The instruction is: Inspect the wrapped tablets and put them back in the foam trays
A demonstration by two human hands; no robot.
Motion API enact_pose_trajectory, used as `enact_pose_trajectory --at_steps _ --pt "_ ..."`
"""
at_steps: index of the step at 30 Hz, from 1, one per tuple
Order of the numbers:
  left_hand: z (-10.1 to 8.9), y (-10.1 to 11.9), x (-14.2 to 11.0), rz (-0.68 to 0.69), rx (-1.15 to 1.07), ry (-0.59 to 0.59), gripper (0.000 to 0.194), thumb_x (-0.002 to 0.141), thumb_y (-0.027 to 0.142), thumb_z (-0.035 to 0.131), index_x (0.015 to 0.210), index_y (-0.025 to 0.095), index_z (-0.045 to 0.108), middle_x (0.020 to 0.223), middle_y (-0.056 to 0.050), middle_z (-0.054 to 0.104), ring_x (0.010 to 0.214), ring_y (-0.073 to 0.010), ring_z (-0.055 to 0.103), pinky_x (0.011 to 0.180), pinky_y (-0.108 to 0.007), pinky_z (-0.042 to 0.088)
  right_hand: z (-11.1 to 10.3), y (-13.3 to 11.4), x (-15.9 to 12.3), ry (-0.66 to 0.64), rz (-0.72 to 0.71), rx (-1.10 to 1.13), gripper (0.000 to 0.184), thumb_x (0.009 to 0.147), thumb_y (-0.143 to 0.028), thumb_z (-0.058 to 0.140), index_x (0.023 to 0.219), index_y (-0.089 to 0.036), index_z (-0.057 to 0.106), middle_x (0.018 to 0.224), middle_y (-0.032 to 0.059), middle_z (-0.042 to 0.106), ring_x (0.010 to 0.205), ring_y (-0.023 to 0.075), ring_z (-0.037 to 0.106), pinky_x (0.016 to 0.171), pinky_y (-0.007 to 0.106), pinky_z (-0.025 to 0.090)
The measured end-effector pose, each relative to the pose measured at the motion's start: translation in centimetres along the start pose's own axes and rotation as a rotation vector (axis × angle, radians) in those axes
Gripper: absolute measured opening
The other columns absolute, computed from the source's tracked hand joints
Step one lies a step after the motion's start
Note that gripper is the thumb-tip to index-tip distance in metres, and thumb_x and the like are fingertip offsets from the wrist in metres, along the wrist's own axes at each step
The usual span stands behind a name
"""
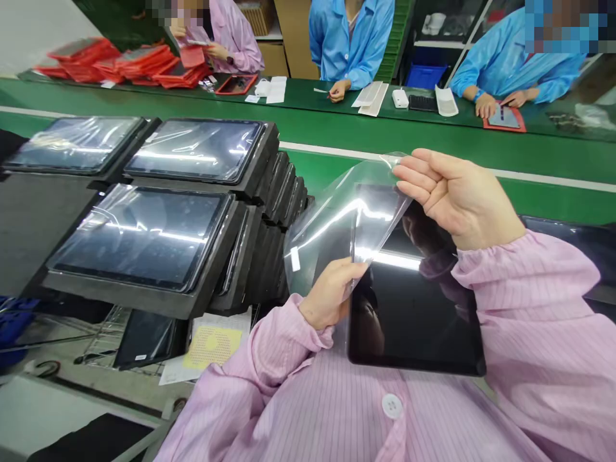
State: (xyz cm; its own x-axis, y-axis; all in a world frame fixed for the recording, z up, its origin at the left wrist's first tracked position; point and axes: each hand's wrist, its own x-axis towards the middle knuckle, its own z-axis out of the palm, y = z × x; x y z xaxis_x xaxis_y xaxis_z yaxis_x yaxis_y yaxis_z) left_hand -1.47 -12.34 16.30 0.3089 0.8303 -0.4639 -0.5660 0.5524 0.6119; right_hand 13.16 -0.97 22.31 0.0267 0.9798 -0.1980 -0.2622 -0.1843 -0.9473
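Note:
A black tablet [414,321] with a glossy screen rests against my chest, its far end tilted up. My left hand [330,295] grips the tablet's left edge, thumb on the screen. My right hand [452,196] pinches a corner of a clear plastic film [332,218] above the tablet's far end. The film is lifted off the screen and curls to the left. Part of the film still lies near my left thumb.
Stacks of film-covered tablets in black foam trays [144,244] stand at my left. A green conveyor belt [337,135] runs across. Beyond it three people in pink and blue coats work with red cases [120,64] and small parts. Papers [212,346] lie below the trays.

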Motion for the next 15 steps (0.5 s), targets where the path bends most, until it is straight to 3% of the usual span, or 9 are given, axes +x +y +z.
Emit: enact_pose_trajectory --at_steps 6,10,15 --pt "0.14 0.11 -0.12 -0.02 -0.008 0.007 0.014 0.057 0.025 0.066 0.058 0.013 0.059 0.046 0.003 0.051 0.053 -0.0148 0.058 0.05 -0.024 0.041 -0.26 0.2 -0.41 -0.012 -0.031 -0.012 0.011 0.087 -0.015 0.052 0.079 -0.017 0.058 0.09 0.0059 0.07 0.09 0.0194 0.069 0.067 0.031 0.063" --pt "-0.12 -0.09 0.15 0.014 0.001 0.024 0.017 0.056 0.025 0.068 0.051 0.014 0.056 0.046 0.004 0.051 0.045 -0.009 0.05 0.048 -0.023 0.039 -0.52 0.0 -0.47 -0.021 -0.024 0.005 0.011 0.086 -0.014 0.052 0.078 -0.016 0.058 0.088 0.0065 0.069 0.087 0.0184 0.069 0.066 0.028 0.061" --pt "-0.41 -0.05 0.19 -0.001 0.035 0.142 0.02 0.052 0.028 0.072 0.05 0.015 0.057 0.048 0.003 0.056 0.045 -0.0108 0.051 0.045 -0.022 0.038 -0.58 -0.4 -0.65 -0.036 -0.013 0.037 0.009 0.087 -0.016 0.054 0.079 -0.016 0.057 0.083 0.004 0.069 0.081 0.0165 0.07 0.063 0.027 0.06"
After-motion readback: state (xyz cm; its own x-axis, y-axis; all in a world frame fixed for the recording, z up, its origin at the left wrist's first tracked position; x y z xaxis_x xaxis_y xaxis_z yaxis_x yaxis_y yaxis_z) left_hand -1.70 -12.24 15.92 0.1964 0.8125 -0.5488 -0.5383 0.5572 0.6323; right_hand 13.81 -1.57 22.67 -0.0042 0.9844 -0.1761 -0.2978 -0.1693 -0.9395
